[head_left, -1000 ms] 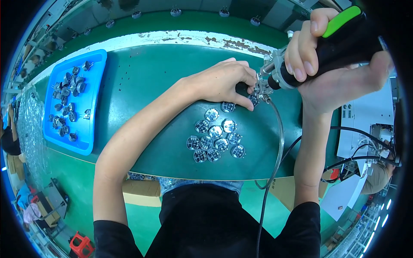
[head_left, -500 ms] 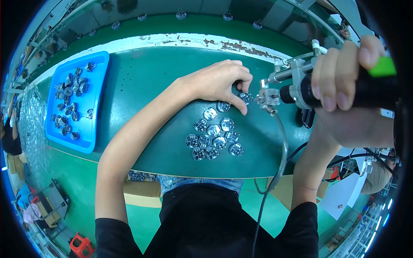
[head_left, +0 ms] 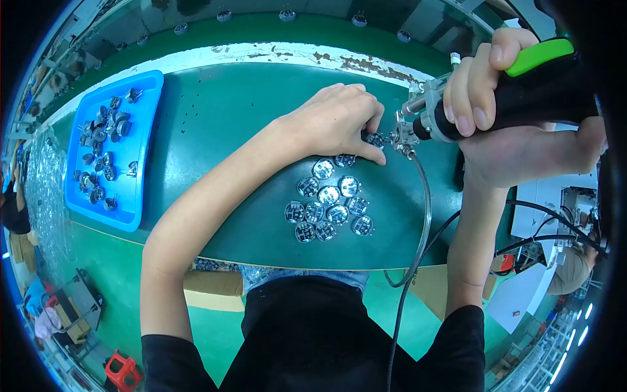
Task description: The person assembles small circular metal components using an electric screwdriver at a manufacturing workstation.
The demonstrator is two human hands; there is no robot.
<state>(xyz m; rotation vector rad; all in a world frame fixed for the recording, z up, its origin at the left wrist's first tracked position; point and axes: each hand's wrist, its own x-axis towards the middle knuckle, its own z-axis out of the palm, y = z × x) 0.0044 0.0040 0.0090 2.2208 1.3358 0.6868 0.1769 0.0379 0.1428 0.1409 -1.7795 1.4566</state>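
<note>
My left hand (head_left: 336, 121) rests on the green table with thumb and forefinger pinching a small round circuit-board part (head_left: 375, 140). My right hand (head_left: 509, 153) is wrapped round a black electric screwdriver (head_left: 542, 95) with a green lever. Its metal head (head_left: 405, 134) points left and meets or nearly meets the pinched part; the exact contact is too small to tell. From that head a clear tube (head_left: 426, 209) hangs down across the table's front edge. Several similar round circuit-board parts (head_left: 328, 195) lie in a loose cluster just nearer than my left hand.
A blue tray (head_left: 146, 144) at the left holds several dark round parts with pins. Behind the table runs a green belt (head_left: 255, 32) carrying several spaced round parts. Black cables (head_left: 542, 205) cross the right side. Clear plastic wrap (head_left: 49, 189) lies beyond the tray.
The screwdriver has shifted left and tilted, bringing its head against or very near the part in my left hand. My left hand keeps its pinch.
</note>
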